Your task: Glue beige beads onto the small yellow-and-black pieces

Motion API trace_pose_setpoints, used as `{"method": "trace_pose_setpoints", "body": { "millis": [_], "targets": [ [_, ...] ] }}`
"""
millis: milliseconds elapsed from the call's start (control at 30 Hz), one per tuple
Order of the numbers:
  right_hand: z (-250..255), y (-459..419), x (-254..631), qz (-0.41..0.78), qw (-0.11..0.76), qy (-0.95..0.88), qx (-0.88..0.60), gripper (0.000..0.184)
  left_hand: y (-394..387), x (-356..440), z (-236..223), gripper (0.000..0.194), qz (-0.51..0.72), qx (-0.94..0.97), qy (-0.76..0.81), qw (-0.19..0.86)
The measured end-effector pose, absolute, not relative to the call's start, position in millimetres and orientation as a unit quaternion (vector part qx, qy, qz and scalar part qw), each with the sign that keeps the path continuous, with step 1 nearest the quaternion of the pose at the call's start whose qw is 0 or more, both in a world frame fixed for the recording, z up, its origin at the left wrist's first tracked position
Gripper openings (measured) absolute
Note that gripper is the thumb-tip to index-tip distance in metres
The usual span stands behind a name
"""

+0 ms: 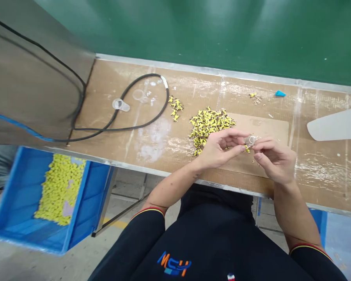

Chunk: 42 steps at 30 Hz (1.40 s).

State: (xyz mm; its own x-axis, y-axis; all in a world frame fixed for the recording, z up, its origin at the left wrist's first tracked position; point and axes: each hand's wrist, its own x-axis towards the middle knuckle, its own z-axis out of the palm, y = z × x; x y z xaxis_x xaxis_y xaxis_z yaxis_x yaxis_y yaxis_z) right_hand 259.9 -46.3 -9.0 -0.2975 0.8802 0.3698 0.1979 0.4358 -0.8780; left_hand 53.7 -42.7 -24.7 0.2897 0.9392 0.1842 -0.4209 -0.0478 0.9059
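Note:
My left hand (219, 148) and my right hand (276, 162) meet above a cardboard sheet (266, 130), their fingertips pinching a small clear plastic ring (250, 140). A tiny yellow piece (247, 148) lies just below the ring, close to my left thumb. To the left of my left hand spreads a heap of small yellow-and-black parts (209, 128), partly on the cardboard. A smaller scatter of the same parts (175, 108) lies farther left on the bench.
The worn wooden bench (163, 156) has a metal front edge and a green back panel. On it lie a black cable (140, 127), clear plastic cups (121, 104), a blue wedge (280, 93) and a white sheet (336, 125). A blue crate (76, 205) of yellow parts sits below left.

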Motion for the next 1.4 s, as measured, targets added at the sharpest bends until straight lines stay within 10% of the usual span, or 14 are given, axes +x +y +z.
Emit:
{"method": "trace_pose_setpoints", "body": {
  "millis": [433, 733, 1133, 1400],
  "targets": [
    [-4.8, -46.5, 254.3, 0.348, 0.455, -0.741, -0.35, 0.006, -43.4, 56.5, -18.9, 0.024, 0.514, 0.466, 0.251, 0.675],
    [-6.4, -27.1, 306.8, 0.062, 0.466, -0.712, -0.521, 0.007, 8.8, -72.7, -33.2, 0.027, 0.627, 0.437, 0.628, 0.15],
    [-9.0, -20.7, 337.6, 0.164, 0.265, -0.759, -0.572, 0.016, 15.6, -94.5, -43.4, 0.021, 0.469, 0.457, 0.752, 0.076],
    [-30.7, -15.9, 345.0, 0.201, 0.205, -0.803, -0.522, 0.017, 0.9, -41.1, -29.6, 0.032, 0.362, 0.748, 0.53, 0.17]
  ]
}}
